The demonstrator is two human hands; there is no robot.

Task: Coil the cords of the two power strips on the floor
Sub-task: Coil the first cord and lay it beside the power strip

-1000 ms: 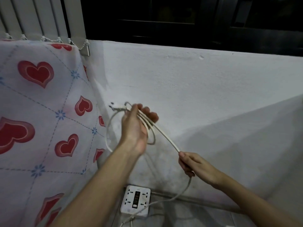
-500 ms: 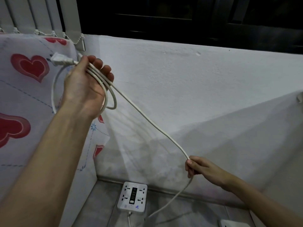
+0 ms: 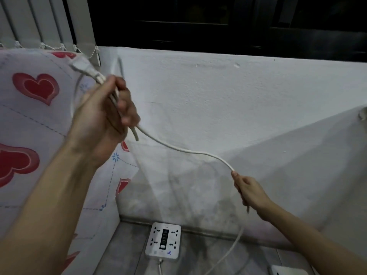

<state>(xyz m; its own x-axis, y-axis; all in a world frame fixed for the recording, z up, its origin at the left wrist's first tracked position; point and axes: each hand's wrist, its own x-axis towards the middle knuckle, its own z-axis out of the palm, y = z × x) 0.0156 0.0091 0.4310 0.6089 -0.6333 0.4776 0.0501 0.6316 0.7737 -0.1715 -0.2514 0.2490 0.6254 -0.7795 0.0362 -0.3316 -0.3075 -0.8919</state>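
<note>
My left hand (image 3: 107, 114) is raised at upper left and grips a few loops of white cord, with the white plug (image 3: 85, 69) sticking out above the thumb. From that hand the cord (image 3: 186, 150) sags rightward to my right hand (image 3: 250, 192), which pinches it lower down. Below the right hand the cord drops to the floor. A white square power strip (image 3: 163, 243) lies flat on the floor by the wall. The corner of a second white power strip (image 3: 287, 270) shows at the bottom right edge.
A heart-patterned cloth (image 3: 33, 120) covers something tall on the left. A white low wall (image 3: 218, 108) runs behind, under a dark window (image 3: 218, 20). Vertical blinds (image 3: 39, 20) hang at upper left. The floor is grey tile (image 3: 127, 253).
My left hand with the loops has swung lower and rightward, and the stretch of cord between the hands has gone slack. My right hand keeps its pinch at about the same spot.
</note>
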